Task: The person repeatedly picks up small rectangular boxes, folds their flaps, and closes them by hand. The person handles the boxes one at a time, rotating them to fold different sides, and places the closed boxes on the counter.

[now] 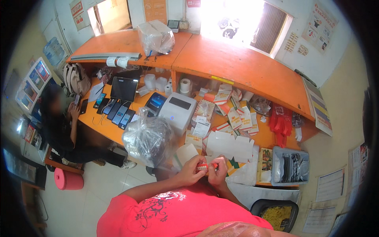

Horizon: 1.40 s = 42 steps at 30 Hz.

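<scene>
In front of my chest, close to the table's near edge, both hands are closed around a small red item with a whitish toothed-looking strip [202,167]; its kind is too small to tell. My left hand [191,170] grips its left end. Fingers of my right hand [217,170] are curled on its right end. Just beyond my hands lies an opened, flat white cardboard piece [229,145]. Several printed food cartons [237,118], white with orange and green, are heaped farther back. A clear plastic bag [146,140] with something dark inside is left of my hands.
A grey printer [177,112], several phones [118,114] and a tablet [124,89] stand on the orange table. At right are a grey tray [278,179] of wrapped black items and red bags [280,122]. A person [59,122] sits at left, near a pink bin [69,179].
</scene>
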Tool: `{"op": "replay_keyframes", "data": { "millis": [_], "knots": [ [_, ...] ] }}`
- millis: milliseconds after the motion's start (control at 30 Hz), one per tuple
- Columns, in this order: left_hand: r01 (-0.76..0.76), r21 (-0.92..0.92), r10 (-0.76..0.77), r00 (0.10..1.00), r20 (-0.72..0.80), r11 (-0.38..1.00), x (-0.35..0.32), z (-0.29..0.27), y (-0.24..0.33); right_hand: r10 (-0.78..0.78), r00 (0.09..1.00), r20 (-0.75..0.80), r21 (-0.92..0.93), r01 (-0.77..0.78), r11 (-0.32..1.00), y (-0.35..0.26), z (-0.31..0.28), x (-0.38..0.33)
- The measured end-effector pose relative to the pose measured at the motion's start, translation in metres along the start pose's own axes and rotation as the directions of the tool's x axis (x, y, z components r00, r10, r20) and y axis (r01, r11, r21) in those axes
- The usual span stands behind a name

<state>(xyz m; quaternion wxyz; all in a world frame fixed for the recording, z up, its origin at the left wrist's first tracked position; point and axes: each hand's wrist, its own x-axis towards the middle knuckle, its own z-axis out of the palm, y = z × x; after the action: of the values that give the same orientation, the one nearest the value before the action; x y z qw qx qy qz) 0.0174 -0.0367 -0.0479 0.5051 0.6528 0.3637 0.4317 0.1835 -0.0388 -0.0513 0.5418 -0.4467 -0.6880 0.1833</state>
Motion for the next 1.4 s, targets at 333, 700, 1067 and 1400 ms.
{"op": "replay_keyframes", "data": {
  "millis": [333, 700, 1067, 1400],
  "knots": [
    [0.109, -0.207, -0.085, 0.989, 0.122, 0.972, -0.003, -0.005, 0.004, 0.039, 0.788, 0.614, -0.053, -0.008, 0.999, -0.022, -0.025, 0.051],
    [0.304, -0.38, -0.286, 0.953, 0.103, 0.874, 0.008, -0.03, 0.031, -0.067, 0.863, 0.5, 0.018, 0.067, 0.998, -0.018, 0.008, 0.081],
    [0.002, -0.295, -0.112, 0.928, -0.357, 0.955, 0.02, -0.037, 0.007, -0.063, 0.994, 0.091, 0.084, 0.055, 0.995, -0.028, 0.039, 0.047],
    [0.046, -0.115, -0.079, 0.949, -0.304, 0.992, 0.015, -0.032, 0.001, -0.064, 0.998, -0.002, 0.07, 0.064, 0.996, -0.021, 0.039, 0.039]
  ]
}}
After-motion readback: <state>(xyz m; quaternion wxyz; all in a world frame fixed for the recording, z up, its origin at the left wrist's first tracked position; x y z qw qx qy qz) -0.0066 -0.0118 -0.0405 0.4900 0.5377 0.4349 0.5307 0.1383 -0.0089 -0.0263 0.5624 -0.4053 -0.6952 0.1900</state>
